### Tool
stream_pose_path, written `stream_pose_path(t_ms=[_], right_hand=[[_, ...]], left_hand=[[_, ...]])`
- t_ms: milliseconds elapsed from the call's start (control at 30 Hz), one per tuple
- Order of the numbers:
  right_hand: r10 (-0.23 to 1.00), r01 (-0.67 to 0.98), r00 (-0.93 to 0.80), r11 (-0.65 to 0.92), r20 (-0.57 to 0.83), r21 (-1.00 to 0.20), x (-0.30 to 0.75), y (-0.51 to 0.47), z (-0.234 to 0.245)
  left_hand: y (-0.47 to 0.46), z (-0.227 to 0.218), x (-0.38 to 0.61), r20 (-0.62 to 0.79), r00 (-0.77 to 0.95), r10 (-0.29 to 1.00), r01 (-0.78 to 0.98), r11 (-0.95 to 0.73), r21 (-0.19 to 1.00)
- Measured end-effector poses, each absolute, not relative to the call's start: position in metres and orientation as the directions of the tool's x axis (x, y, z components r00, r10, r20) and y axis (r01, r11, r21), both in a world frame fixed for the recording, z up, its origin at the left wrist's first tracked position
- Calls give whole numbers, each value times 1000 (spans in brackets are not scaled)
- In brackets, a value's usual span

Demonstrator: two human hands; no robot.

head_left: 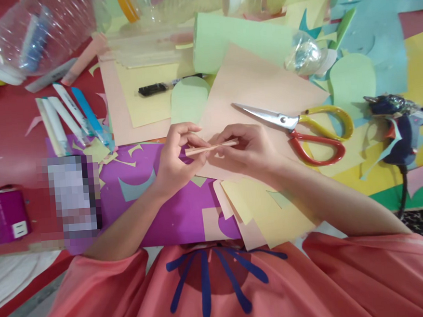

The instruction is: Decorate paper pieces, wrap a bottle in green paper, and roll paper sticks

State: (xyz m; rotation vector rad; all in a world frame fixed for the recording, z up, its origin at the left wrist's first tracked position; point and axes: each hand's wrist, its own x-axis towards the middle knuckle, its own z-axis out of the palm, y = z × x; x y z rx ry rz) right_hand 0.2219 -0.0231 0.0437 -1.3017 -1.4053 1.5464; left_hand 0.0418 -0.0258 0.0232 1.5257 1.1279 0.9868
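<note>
A narrow piece of folded peach paper [211, 148] is pinched between both hands, seen nearly edge-on. My left hand [180, 156] grips its left part between thumb and fingers. On the other end, my right hand [248, 145] closes its fingertips around the paper. Beneath them lies a large peach sheet [246, 88], partly over a purple sheet [150, 220]. Scissors [285, 122] with one yellow and one red handle rest just right of my right hand, blades slightly apart. Behind my left hand is a rounded light green cutout [190, 97].
A glue gun [399, 126] with a cord lies at the right. Felt-tip pens [67, 115] and a pixelated object [72, 197] are at the left. A black marker [163, 86], a green paper roll [239, 40] and plastic bottles [54, 34] lie farther back. Yellow sheets [284, 211] lie in front.
</note>
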Motion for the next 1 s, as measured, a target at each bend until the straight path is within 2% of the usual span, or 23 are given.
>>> stream_pose_path(t_ms=[533, 767, 1000], right_hand=[[943, 171, -274, -148, -192, -974, 224, -23, 42], [947, 133, -270, -142, -174, -981, 221, -25, 43], [957, -108, -282, 33, 62, -994, 222, -23, 28]], left_hand=[[-26, 19, 40, 132, 232, 964, 185, -177, 967], [-26, 19, 39, 163, 209, 964, 173, -201, 964], [-23, 15, 39, 276, 185, 943, 198, -311, 929]])
